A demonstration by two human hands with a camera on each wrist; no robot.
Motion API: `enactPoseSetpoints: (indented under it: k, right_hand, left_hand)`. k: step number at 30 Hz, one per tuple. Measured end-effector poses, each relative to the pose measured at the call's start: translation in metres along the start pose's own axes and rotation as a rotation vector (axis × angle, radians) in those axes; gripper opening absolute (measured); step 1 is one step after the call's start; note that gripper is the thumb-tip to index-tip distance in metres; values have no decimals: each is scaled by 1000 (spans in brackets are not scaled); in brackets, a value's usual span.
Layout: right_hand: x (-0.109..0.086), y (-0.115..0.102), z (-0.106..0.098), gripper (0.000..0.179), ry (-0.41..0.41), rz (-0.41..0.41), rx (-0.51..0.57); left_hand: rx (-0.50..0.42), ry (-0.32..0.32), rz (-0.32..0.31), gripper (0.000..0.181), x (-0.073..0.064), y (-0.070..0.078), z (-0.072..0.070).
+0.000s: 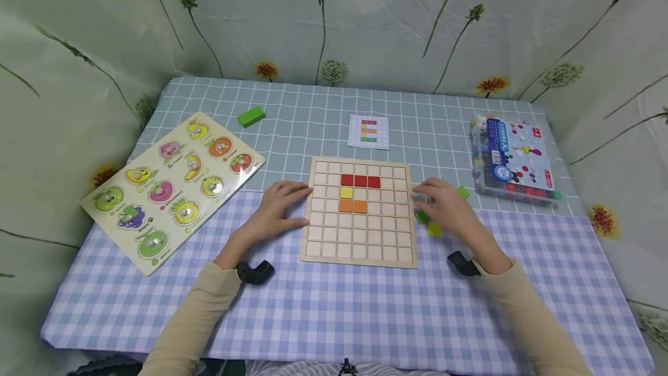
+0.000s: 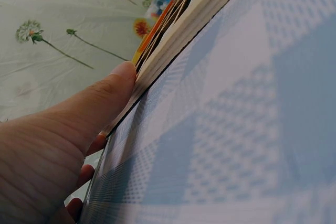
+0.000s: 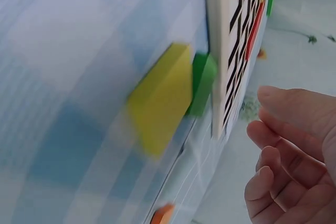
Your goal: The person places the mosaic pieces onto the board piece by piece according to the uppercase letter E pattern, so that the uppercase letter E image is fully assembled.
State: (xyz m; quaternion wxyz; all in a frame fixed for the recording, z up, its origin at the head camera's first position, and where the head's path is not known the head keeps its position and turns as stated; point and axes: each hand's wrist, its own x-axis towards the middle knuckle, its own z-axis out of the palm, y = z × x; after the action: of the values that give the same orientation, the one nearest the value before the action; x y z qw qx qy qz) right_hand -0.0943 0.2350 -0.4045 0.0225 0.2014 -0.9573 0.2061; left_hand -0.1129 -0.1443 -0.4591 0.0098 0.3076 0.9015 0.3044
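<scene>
A square wooden grid board (image 1: 360, 253) lies on the checked cloth before me. In its cells sit a row of red tiles (image 1: 360, 180), a yellow tile (image 1: 346, 192) and two orange tiles (image 1: 353, 206). My left hand (image 1: 273, 210) touches the board's left edge with thumb and fingertips, the thumb (image 2: 113, 90) against its side. By the right edge, my right hand (image 1: 443, 205) has loosely bent fingers and holds nothing. Beneath and around it lie a loose yellow tile (image 1: 434, 229) and green tiles (image 1: 421, 217). An orange piece (image 3: 163, 214) shows in the right wrist view.
Behind the board lies a small printed card (image 1: 384, 132) with a coloured grid pattern. A fruit puzzle board (image 1: 172, 161) is at left, with a green block (image 1: 251, 116) beyond it. A clear plastic box (image 1: 514, 158) of coloured parts stands at the back right.
</scene>
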Motion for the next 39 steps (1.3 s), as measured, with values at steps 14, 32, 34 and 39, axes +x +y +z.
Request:
enactPoseSetpoints:
  k: [14, 32, 34, 39]
  right_hand:
    - [-22, 32, -15, 27, 61, 96, -26]
    - [-24, 46, -17, 27, 22, 156, -25]
    - [-25, 46, -18, 27, 21, 155, -21]
    - [-25, 48, -18, 26, 18, 152, -17]
  left_hand:
    - [1, -5, -5, 69, 2, 1, 0]
    - [5, 1, -4, 69, 1, 1, 0]
    - [1, 0, -5, 69, 1, 2, 0]
    - [-3, -2, -7, 69, 1, 2, -1]
